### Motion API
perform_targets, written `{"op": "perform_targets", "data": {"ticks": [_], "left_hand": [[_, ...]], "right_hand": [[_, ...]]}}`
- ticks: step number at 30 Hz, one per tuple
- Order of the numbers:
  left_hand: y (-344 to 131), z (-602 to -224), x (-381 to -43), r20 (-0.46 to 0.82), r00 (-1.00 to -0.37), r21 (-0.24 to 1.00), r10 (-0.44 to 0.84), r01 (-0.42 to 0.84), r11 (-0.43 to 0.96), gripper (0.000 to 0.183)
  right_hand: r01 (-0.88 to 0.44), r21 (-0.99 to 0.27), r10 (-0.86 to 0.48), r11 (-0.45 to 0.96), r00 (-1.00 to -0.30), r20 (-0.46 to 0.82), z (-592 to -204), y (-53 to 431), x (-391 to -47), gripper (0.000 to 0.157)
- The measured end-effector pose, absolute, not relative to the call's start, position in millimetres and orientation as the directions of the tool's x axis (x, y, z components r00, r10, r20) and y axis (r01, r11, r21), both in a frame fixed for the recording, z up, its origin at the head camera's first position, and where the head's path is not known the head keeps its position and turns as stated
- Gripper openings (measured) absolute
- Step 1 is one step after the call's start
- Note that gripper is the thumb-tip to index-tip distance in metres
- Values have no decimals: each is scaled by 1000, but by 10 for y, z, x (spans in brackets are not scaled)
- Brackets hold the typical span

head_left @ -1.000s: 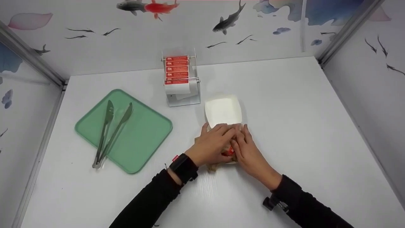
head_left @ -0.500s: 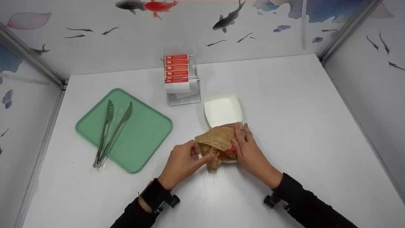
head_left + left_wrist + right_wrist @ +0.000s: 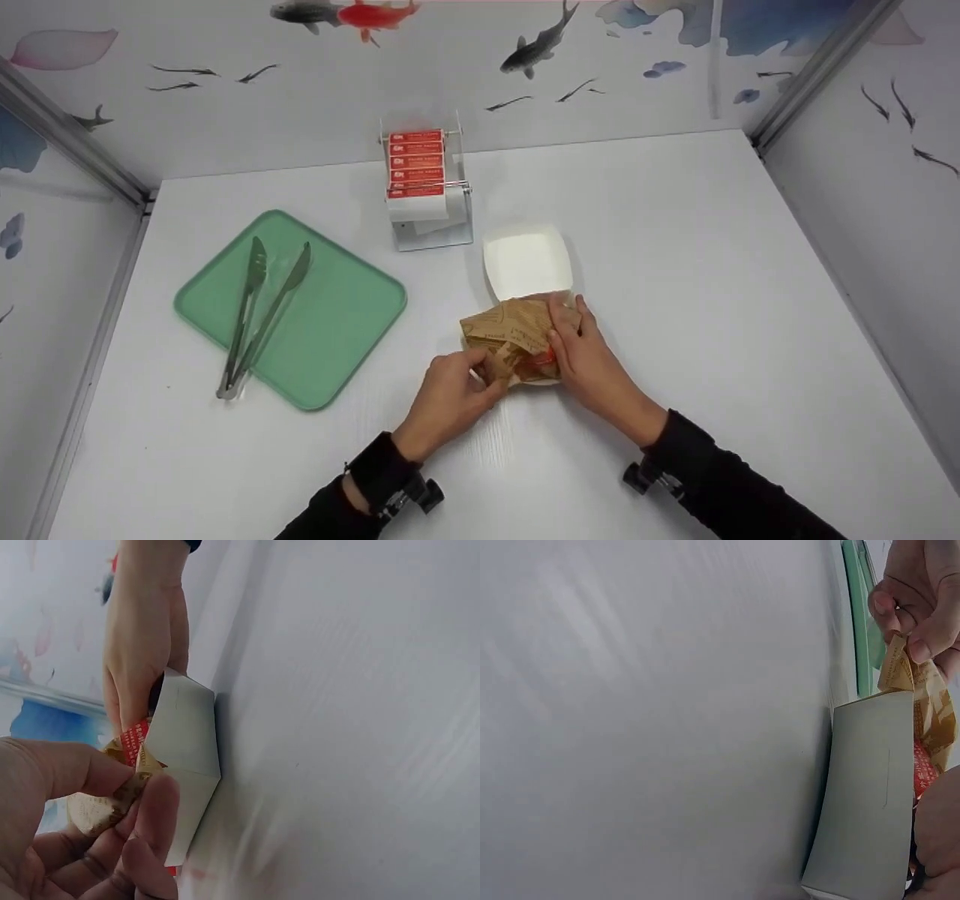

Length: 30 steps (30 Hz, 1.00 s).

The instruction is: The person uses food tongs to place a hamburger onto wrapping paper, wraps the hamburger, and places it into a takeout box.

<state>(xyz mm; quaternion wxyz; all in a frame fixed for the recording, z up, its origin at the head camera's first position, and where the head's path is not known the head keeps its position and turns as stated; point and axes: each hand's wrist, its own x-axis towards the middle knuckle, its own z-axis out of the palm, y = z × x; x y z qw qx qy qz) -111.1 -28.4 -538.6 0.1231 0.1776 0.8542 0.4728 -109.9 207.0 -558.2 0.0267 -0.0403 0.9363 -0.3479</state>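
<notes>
A brown printed wrapping paper [image 3: 506,321] lies bunched in the lower half of a white clamshell box [image 3: 529,261], whose lid stands open toward the back. What the paper covers is hidden. My left hand [image 3: 452,395] pinches a loose corner of the paper at the box's near left side; the left wrist view shows thumb and fingers closed on that corner [image 3: 146,765]. Over the paper's right side lies my right hand [image 3: 600,373], fingers extended and pressing down. Beside its thumb a red patch with white print [image 3: 541,358] shows, seen closer in the right wrist view [image 3: 924,769].
On the left, a green tray [image 3: 337,315] carries metal tongs [image 3: 241,330] whose handle end overhangs its near edge. Behind the box stands a dispenser [image 3: 435,236] with a roll of red labels [image 3: 416,161]. Printed wall panels [image 3: 450,82] bound the white table [image 3: 712,285].
My left hand drew back from over the paper toward the near left, then moved in and took hold of the loose corner. The right hand has stayed nearly in place.
</notes>
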Motion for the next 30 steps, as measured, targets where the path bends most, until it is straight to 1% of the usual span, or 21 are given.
{"op": "perform_targets", "data": {"ticks": [2,5,7,10,13,15,18,25,30], "left_hand": [[-274,-5392,-1111,40,-898,846,439,263,463,5],[-269,-5439,-1148,147,-867,831,476,369,416,6],[-267,-5478,-1181,196,-850,814,489,419,403,8],[-255,-5540,-1226,258,-832,764,491,487,424,11],[-239,-5576,-1252,299,-823,692,483,535,484,20],[-226,-5585,-1262,322,-819,648,475,556,520,24],[-196,-5583,-1274,355,-812,600,463,578,554,21],[-82,-5537,-1255,383,-820,578,426,572,582,16],[-52,-5499,-1266,379,-795,506,474,607,613,12]], "right_hand": [[-53,-649,-93,759,-995,-27,-5581,2073,-1094,57],[-48,-647,-93,761,-995,-36,-5580,2076,-1089,57],[-48,-649,-95,759,-995,-38,-5578,2076,-1084,57],[-77,-639,-106,765,-994,-6,-5592,2074,-1084,56],[-119,-622,-116,774,-992,45,-5614,2074,-1082,55],[-134,-610,-120,781,-991,64,-5627,2075,-1082,54],[-119,-613,-113,781,-992,49,-5620,2072,-1078,54],[-100,-619,-118,779,-993,13,-5588,2060,-1078,54],[-120,-607,-122,786,-992,39,-5591,2058,-1068,54]]}}
